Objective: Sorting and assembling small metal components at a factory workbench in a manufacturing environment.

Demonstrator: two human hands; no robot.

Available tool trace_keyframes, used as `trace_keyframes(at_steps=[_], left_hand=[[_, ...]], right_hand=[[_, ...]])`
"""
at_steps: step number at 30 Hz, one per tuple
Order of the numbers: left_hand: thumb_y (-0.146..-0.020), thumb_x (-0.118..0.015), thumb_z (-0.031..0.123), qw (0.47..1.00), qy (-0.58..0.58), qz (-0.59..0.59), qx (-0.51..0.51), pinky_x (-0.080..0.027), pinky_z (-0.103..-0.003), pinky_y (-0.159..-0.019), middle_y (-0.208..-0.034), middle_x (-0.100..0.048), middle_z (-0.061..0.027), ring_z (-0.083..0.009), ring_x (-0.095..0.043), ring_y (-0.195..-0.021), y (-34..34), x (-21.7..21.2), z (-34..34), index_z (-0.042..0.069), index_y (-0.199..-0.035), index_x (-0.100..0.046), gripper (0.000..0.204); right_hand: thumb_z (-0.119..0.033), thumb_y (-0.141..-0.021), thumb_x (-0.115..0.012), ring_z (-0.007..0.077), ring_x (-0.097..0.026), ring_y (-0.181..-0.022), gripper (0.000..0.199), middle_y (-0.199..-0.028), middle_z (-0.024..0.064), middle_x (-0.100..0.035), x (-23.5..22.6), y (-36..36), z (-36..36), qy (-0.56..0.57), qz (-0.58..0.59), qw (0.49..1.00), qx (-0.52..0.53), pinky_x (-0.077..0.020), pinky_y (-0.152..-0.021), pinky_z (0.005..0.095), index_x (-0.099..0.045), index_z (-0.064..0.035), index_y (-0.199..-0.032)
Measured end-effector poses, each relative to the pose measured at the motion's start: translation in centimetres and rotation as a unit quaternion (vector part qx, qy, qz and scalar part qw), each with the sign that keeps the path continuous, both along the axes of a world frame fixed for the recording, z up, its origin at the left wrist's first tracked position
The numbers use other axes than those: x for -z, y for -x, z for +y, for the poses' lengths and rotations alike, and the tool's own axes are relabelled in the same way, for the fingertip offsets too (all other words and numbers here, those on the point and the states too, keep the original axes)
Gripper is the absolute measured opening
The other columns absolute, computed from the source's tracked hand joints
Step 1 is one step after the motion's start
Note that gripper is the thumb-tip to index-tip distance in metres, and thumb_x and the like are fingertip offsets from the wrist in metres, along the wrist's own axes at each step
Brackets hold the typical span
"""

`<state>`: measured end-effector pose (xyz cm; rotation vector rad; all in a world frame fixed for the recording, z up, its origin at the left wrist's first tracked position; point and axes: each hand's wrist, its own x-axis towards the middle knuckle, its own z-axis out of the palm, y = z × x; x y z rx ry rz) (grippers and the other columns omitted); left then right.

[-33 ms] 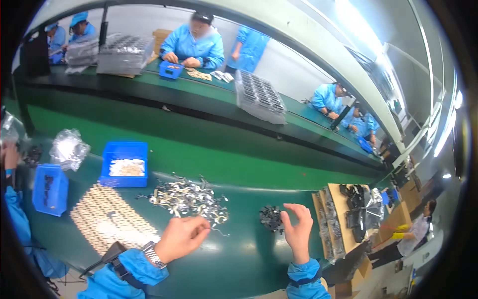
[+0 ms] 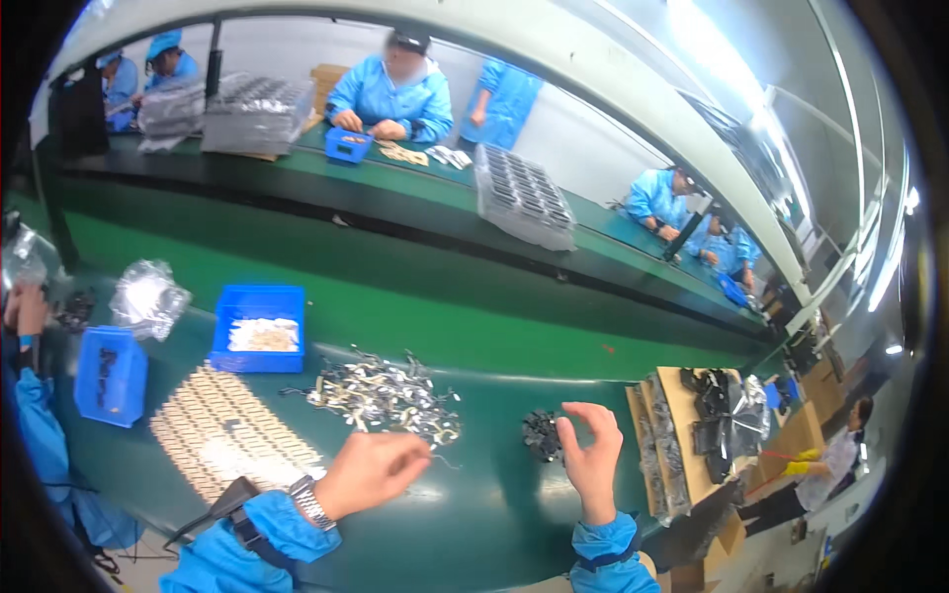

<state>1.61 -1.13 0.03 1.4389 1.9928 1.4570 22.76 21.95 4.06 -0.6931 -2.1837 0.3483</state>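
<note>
My left hand (image 2: pixel 378 472) hovers at the near edge of a loose heap of small silvery, white and black wired parts (image 2: pixel 381 395). Its fingers are drawn together; whatever they may pinch is too small to make out. One thin wire (image 2: pixel 447 463) lies by the fingertips. Over on the right, my right hand (image 2: pixel 593 453) is raised, thumb and fingers apart, with nothing visible between them. Just left of its thumb sits a small pile of black parts (image 2: pixel 541 435). A sheet with rows of small tan pieces (image 2: pixel 232 430) lies beyond my left wrist.
A blue bin of white pieces (image 2: pixel 259 296) and another blue bin with black parts (image 2: pixel 111 395) stand at left, near a clear plastic bag (image 2: pixel 148 301). Cardboard-backed stacks (image 2: pixel 677 445) border the right side. A neighbour's hand (image 2: pixel 28 308) shows far left. Co-workers sit across the opposite bench.
My left hand has shifted slightly right and its fingers have straightened a little. The right hand keeps nearly the same pose. The whole view has shifted slightly.
</note>
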Motion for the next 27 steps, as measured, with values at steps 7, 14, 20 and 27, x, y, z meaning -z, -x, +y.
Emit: trace_keyframes(at_steps=[7, 14, 20, 27], left_hand=[[-0.084, -0.076, 0.007, 0.960, -0.117, 0.242, 0.079, -0.056, -0.034, -0.060, -0.082, -0.072, -0.0067, -0.0228, -0.070, -0.070, -0.8, -8.5, -2.0, 0.008, -0.098, -0.074, 0.014], [-0.085, -0.077, 0.013, 0.969, 0.081, 0.235, -0.007, -0.054, -0.040, -0.077, -0.097, -0.074, -0.0062, -0.0270, -0.070, -0.089, 3.7, -8.3, -10.2, 0.011, -0.101, -0.073, 0.017], [-0.088, -0.073, 0.047, 0.925, 0.235, 0.290, -0.067, -0.029, -0.057, -0.114, -0.147, -0.054, -0.0107, -0.0341, -0.043, -0.141, 3.9, -1.9, -14.8, 0.020, -0.136, -0.061, 0.057], [-0.091, -0.059, 0.064, 0.909, 0.251, 0.318, -0.101, -0.016, -0.062, -0.120, -0.160, -0.041, -0.0126, -0.0370, -0.033, -0.149, 4.0, 1.3, -14.9, 0.024, -0.152, -0.050, 0.073]], right_hand=[[-0.013, -0.084, -0.079, 0.0290, -0.066, -0.091, 0.022, -0.095, 0.0094, -0.073, 0.1, 9.1, -5.9, 0.028, -0.016, 0.957, -0.288, -0.0537, -0.080, 0.0387, -0.073, -0.0070, -0.104], [-0.010, -0.083, -0.079, 0.0257, -0.066, -0.082, 0.016, -0.088, 0.0058, -0.071, 4.9, 10.9, -8.0, 0.028, 0.003, 0.929, -0.370, -0.0535, -0.074, 0.0385, -0.072, -0.0071, -0.098], [-0.012, -0.085, -0.078, 0.0253, -0.066, -0.082, 0.017, -0.086, 0.0057, -0.069, 4.6, 10.8, -10.0, 0.075, -0.022, 0.897, -0.434, -0.0548, -0.073, 0.0368, -0.072, -0.0074, -0.100], [-0.015, -0.091, -0.073, 0.0322, -0.066, -0.090, 0.024, -0.100, 0.0129, -0.067, 4.8, 13.1, -14.4, 0.128, -0.089, 0.873, -0.462, -0.0549, -0.079, 0.0414, -0.070, -0.0043, -0.112]])
